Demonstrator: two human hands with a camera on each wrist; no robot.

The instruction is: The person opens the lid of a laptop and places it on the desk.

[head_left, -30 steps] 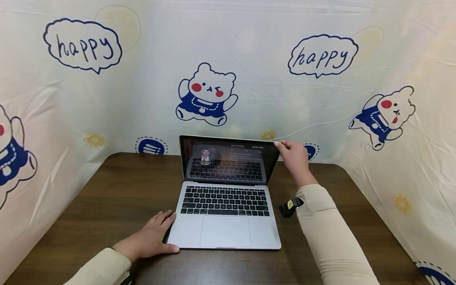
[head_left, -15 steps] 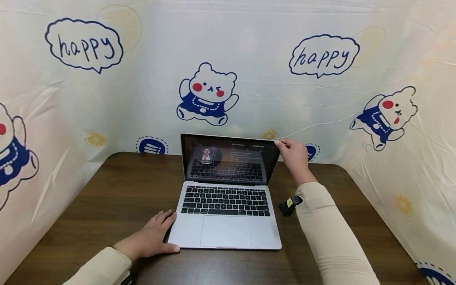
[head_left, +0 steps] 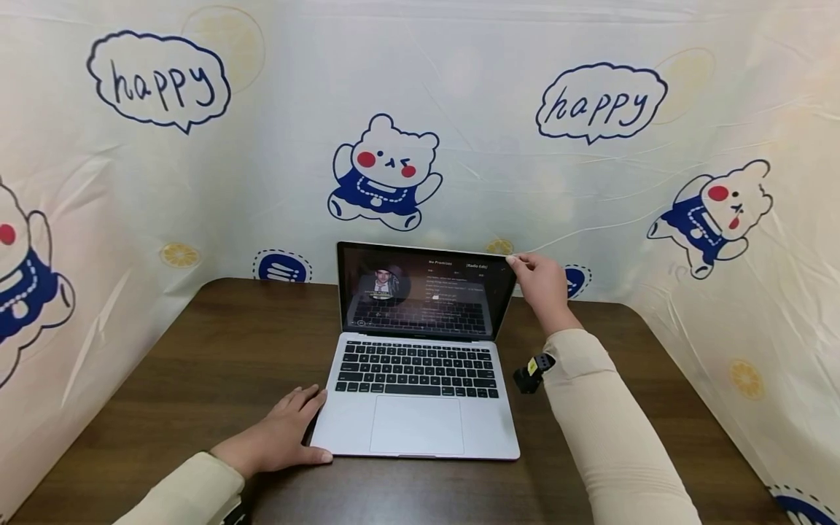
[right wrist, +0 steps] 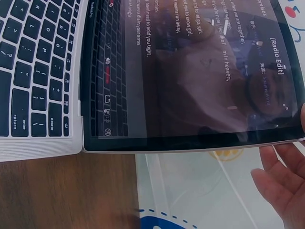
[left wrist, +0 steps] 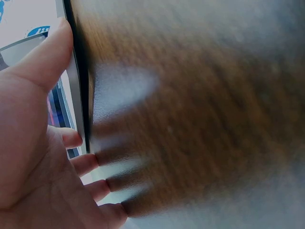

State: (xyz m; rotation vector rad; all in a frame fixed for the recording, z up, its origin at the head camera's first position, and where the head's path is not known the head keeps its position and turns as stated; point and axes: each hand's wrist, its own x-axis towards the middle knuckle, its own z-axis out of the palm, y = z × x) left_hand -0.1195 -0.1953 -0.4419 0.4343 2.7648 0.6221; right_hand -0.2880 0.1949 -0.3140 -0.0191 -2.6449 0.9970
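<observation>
A silver laptop (head_left: 416, 430) lies unfolded on the brown wooden table, its dark screen (head_left: 420, 292) showing song lyrics and a round picture. My right hand (head_left: 545, 288) pinches the screen's upper right corner between thumb and fingers. Seen from the right wrist, several fingertips (right wrist: 269, 157) sit at the back of that corner. My left hand (head_left: 282, 434) rests on the table against the laptop's front left corner, its fingers along the left side. In the left wrist view its thumb (left wrist: 52, 52) lies at the laptop's edge and the fingers are spread, tips down on the wood.
Behind the table (head_left: 157, 394) hangs a pale curtain (head_left: 485, 87) printed with bears and "happy" bubbles, close beyond the screen. It comes down along both sides too. A small black camera (head_left: 533, 372) is strapped at the right wrist.
The screen has tilted back a little, its top edge rising in the head view, and my right hand has moved along with it. My left hand has stayed at the front left corner.
</observation>
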